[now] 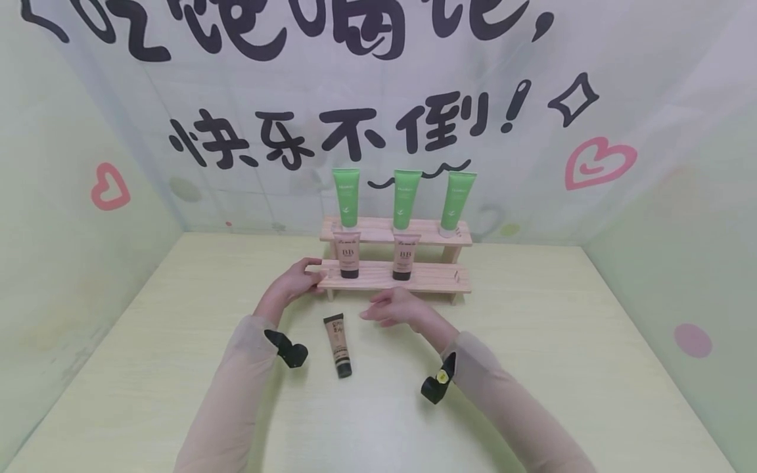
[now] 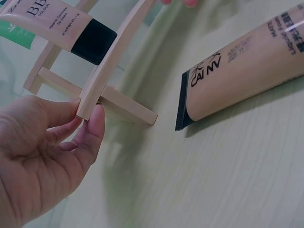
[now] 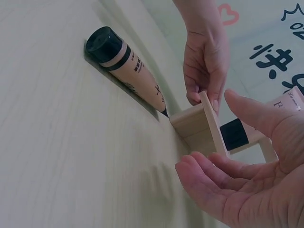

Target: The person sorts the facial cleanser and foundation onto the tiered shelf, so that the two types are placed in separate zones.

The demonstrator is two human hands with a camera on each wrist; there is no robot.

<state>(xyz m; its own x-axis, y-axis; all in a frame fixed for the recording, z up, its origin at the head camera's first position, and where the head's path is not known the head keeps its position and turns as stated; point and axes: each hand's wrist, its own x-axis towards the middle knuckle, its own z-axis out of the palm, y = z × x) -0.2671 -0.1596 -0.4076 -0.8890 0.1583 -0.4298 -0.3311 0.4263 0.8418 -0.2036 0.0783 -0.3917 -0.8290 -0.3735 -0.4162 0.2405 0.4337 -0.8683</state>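
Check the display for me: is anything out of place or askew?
One beige tube lies flat on the table before the wooden rack, while two like it stand upright on the lower step, whose right end is bare. Left hand holds the rack's left end.

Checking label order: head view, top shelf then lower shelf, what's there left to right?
Top shelf: left green tube → middle green tube → right green tube. Lower shelf: left hand at the rack's end → left BB tube → right BB tube.

The right hand [image 3: 247, 180] hung open beside the wooden rack [image 3: 202, 126]. The left hand [image 3: 205, 66] pinched the rack's end. A beige tube [image 3: 128, 66] lay on the counter [image 3: 61, 156].
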